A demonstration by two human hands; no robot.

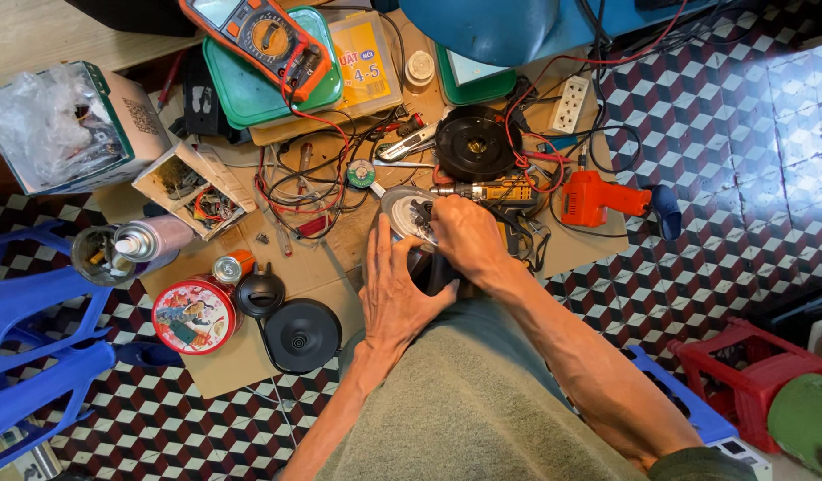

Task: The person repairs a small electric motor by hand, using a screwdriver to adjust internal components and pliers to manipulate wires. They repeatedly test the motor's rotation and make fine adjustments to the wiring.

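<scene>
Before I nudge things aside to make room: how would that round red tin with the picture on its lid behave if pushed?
The round red tin stands flat on its base on the cardboard sheet, so it would probably slide rather than roll. Its walls look like stiff metal, unlikely to dent. It sits against a small can and near the black kettle base, so a push may shove those too.

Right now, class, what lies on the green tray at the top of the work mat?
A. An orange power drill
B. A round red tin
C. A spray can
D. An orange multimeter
D: the orange multimeter rests on the green tray, while the red tin, the orange drill and the spray can all lie elsewhere on the mat.
</scene>
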